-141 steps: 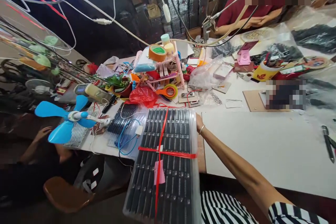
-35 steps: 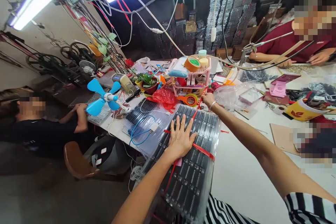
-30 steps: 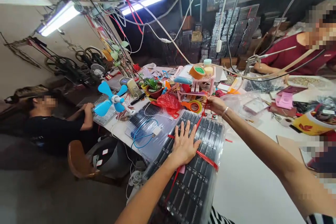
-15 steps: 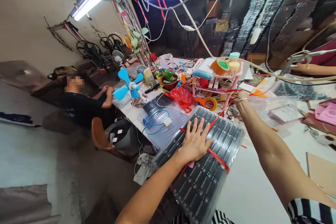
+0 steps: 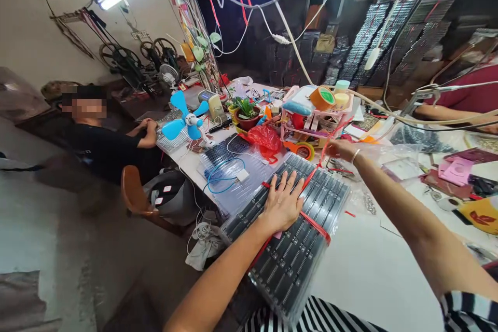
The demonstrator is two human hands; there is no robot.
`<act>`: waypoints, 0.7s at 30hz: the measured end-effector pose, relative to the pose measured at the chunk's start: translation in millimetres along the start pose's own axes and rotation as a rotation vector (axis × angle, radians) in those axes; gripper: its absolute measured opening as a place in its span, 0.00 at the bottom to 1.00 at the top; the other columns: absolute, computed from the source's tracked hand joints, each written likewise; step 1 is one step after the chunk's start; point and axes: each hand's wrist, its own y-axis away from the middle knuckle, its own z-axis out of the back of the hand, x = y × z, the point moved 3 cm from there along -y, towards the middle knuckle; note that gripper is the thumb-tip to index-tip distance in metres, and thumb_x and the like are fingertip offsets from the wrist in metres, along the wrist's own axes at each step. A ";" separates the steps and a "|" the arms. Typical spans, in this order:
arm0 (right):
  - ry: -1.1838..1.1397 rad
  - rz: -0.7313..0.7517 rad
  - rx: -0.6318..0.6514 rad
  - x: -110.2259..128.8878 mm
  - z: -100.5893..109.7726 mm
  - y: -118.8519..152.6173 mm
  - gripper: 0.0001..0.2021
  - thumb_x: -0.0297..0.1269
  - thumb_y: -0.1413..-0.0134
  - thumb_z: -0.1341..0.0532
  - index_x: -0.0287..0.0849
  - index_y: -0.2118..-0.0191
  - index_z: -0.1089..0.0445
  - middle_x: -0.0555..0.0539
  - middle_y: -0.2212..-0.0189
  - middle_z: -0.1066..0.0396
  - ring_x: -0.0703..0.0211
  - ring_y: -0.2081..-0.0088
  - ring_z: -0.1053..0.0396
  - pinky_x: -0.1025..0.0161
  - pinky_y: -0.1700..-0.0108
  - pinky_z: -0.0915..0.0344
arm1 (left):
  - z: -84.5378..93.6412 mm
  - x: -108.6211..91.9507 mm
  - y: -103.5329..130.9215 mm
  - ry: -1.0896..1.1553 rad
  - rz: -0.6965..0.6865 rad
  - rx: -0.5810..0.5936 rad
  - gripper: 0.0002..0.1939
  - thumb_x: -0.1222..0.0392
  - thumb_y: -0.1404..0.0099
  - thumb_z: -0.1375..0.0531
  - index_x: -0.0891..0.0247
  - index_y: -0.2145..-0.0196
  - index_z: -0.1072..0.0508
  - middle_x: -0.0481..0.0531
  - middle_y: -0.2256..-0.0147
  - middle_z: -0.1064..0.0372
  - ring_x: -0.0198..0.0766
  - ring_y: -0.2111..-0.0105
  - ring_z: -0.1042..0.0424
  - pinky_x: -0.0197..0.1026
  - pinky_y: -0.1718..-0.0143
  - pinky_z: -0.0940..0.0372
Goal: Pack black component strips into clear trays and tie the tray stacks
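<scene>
A stack of clear plastic trays (image 5: 295,254) filled with rows of dark parts lies tilted across the table's near edge. Red plastic twine (image 5: 316,225) runs across it in two directions and crosses near my left hand (image 5: 283,203). That hand lies flat on top of the stack, fingers spread. Beyond the far end of the stack, my right hand (image 5: 341,149) is closed around the loose end of the twine, which stretches taut up from the stack. The right fingertips are partly hidden.
A blue-bladed fan (image 5: 187,122), a potted plant (image 5: 247,114), a red plastic bag (image 5: 264,140) and a pink rack (image 5: 299,127) holding tape stand behind the stack. Clear sheets with a blue cable (image 5: 221,176) lie left. A co-worker (image 5: 101,135) sits at left; another person's sleeve shows at right.
My right hand has come a little nearer the stack, and the twine now rises more steeply from it. My left hand stays flat on the trays. The view has shifted slightly.
</scene>
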 end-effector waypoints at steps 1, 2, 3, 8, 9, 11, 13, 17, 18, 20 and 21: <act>0.014 -0.039 0.049 -13.4 -5.7 8.1 0.16 0.40 0.43 0.43 0.32 0.76 0.33 0.45 0.81 0.33 0.68 0.80 0.37 0.67 0.76 0.42 | -0.2 -0.1 -0.5 0.002 0.002 0.002 0.27 0.52 0.31 0.58 0.59 0.37 0.50 0.54 0.35 0.57 0.47 0.35 0.59 0.58 0.37 0.59; 0.018 -0.066 0.110 -26.3 -11.8 16.4 0.15 0.40 0.46 0.40 0.33 0.77 0.32 0.44 0.81 0.32 0.66 0.79 0.36 0.66 0.75 0.41 | -0.4 -0.3 -1.1 0.003 0.004 0.003 0.26 0.52 0.31 0.58 0.59 0.37 0.50 0.54 0.35 0.57 0.47 0.35 0.59 0.58 0.37 0.59; 0.008 -0.075 0.173 -37.7 -17.4 24.2 0.13 0.41 0.51 0.37 0.34 0.76 0.31 0.45 0.80 0.30 0.65 0.78 0.35 0.65 0.74 0.39 | -0.5 -0.7 -1.6 0.004 0.007 0.003 0.26 0.52 0.31 0.58 0.58 0.37 0.50 0.53 0.35 0.57 0.47 0.35 0.59 0.58 0.37 0.59; -0.104 0.027 0.394 -64.0 -27.0 45.2 0.19 0.52 0.61 0.34 0.39 0.69 0.28 0.49 0.72 0.27 0.61 0.69 0.32 0.62 0.64 0.35 | 0.2 -2.4 -3.4 0.007 0.014 0.001 0.26 0.51 0.31 0.57 0.58 0.37 0.49 0.53 0.35 0.56 0.48 0.36 0.57 0.58 0.37 0.58; -0.115 0.033 0.393 -65.2 -25.6 45.6 0.20 0.53 0.61 0.34 0.40 0.68 0.28 0.49 0.71 0.27 0.60 0.69 0.32 0.62 0.63 0.35 | 0.8 -2.2 -3.7 0.010 0.017 0.001 0.26 0.51 0.31 0.57 0.57 0.37 0.48 0.53 0.35 0.56 0.48 0.36 0.57 0.58 0.37 0.58; -0.132 0.030 0.379 -65.2 -22.6 44.5 0.20 0.53 0.62 0.34 0.40 0.68 0.28 0.49 0.71 0.28 0.60 0.67 0.32 0.62 0.62 0.36 | 2.1 -1.4 -4.1 0.019 0.020 0.006 0.26 0.51 0.31 0.57 0.57 0.37 0.48 0.52 0.35 0.56 0.47 0.36 0.57 0.58 0.37 0.57; -0.104 0.035 0.358 -63.1 -20.8 42.9 0.21 0.55 0.63 0.35 0.40 0.69 0.29 0.49 0.72 0.29 0.60 0.69 0.33 0.62 0.65 0.37 | 3.7 -0.6 -4.5 0.030 0.021 0.018 0.26 0.51 0.31 0.58 0.57 0.37 0.48 0.52 0.35 0.56 0.47 0.36 0.57 0.58 0.37 0.57; 0.064 0.115 0.250 -54.3 -19.3 40.6 0.25 0.60 0.64 0.37 0.39 0.71 0.31 0.53 0.79 0.36 0.64 0.75 0.41 0.64 0.72 0.44 | 7.0 -0.1 -5.3 0.053 0.018 0.042 0.26 0.51 0.30 0.58 0.55 0.37 0.49 0.52 0.35 0.57 0.47 0.36 0.57 0.58 0.37 0.56; 0.088 0.142 0.244 -51.7 -20.2 40.4 0.25 0.60 0.65 0.37 0.39 0.71 0.31 0.53 0.79 0.36 0.64 0.75 0.41 0.64 0.71 0.44 | 7.6 -0.2 -5.6 0.060 0.017 0.046 0.26 0.52 0.30 0.58 0.54 0.37 0.51 0.52 0.35 0.57 0.47 0.36 0.57 0.59 0.38 0.56; 0.089 0.175 0.281 -47.5 -23.5 40.2 0.25 0.60 0.66 0.37 0.39 0.71 0.30 0.51 0.75 0.33 0.62 0.71 0.40 0.64 0.68 0.43 | 8.3 -0.2 -6.6 0.072 0.016 0.050 0.25 0.52 0.31 0.57 0.49 0.36 0.52 0.51 0.34 0.58 0.48 0.35 0.58 0.60 0.38 0.56; 0.063 0.171 0.297 -46.1 -24.9 39.9 0.25 0.60 0.66 0.37 0.39 0.71 0.30 0.50 0.73 0.33 0.61 0.70 0.39 0.63 0.67 0.43 | 8.5 -0.1 -7.2 0.076 0.015 0.050 0.25 0.53 0.31 0.56 0.46 0.37 0.52 0.51 0.34 0.58 0.48 0.35 0.58 0.60 0.38 0.56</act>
